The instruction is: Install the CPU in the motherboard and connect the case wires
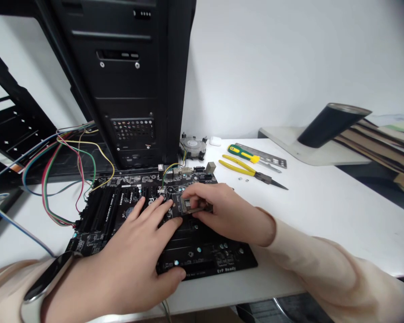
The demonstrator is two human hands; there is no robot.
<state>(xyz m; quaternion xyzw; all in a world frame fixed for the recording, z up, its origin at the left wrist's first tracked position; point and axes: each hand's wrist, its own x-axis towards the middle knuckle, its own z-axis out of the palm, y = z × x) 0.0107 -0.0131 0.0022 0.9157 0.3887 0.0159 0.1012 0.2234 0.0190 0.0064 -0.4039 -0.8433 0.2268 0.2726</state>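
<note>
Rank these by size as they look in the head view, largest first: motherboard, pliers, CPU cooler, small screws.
1. The motherboard
2. The yellow-handled pliers
3. The CPU cooler, though it sits farther back, so this rank is unsure
4. The small screws

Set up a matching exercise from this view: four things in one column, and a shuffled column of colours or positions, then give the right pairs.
Things:
1. Left hand
2. Right hand
3. Pliers
4. Cooler

Colours or positions:
A. Yellow handles
B. Behind the board, beside the black computer case
C. Holding a small part over the board
D. Spread flat on the board

Pairs: 1-D, 2-C, 3-A, 4-B
</note>
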